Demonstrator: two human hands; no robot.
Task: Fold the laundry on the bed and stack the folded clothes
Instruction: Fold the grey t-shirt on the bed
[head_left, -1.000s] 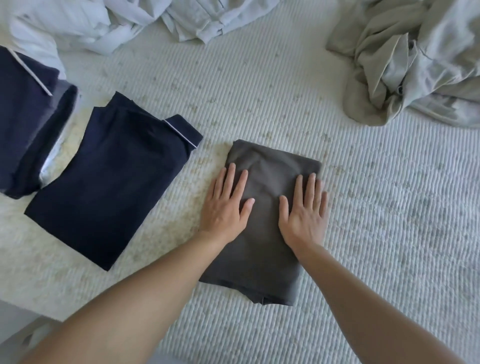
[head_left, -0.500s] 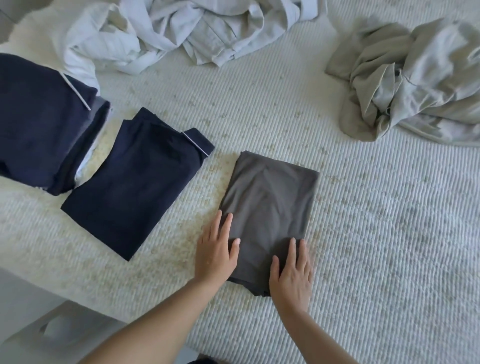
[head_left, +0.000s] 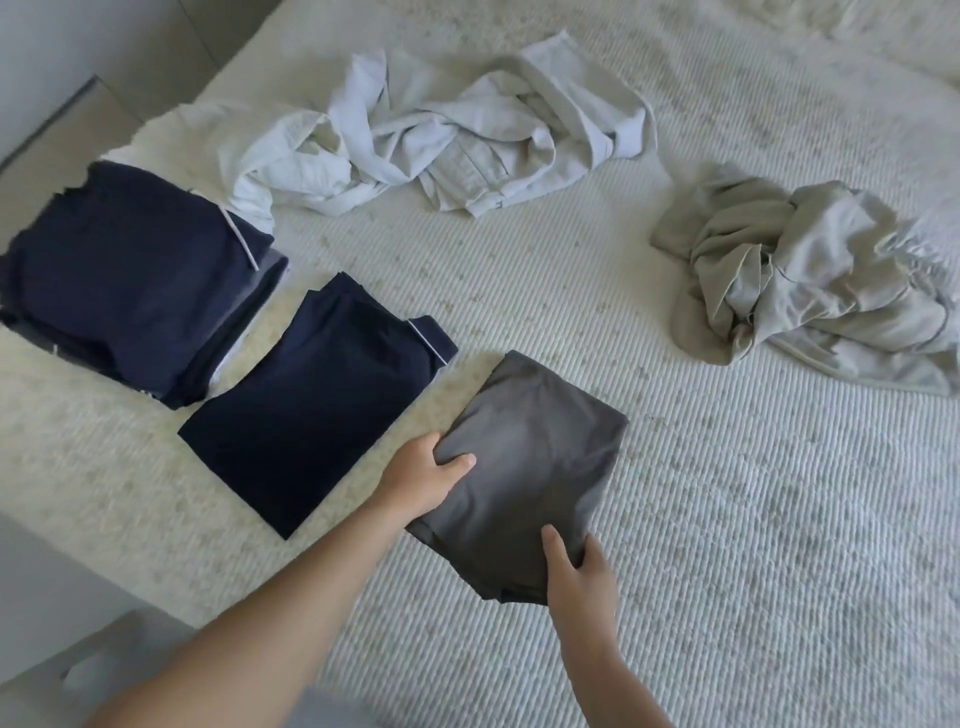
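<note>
Item, folded grey garment: no longer pressed flat under our palms but pinched by left hand and right hand, near the navy stack on the bed, ready for stacking.

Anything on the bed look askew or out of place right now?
Nothing damaged. The folded navy garment lies alone beside the navy stack, not on it. Both the left hand and right hand grip the folded grey cloth.
</note>
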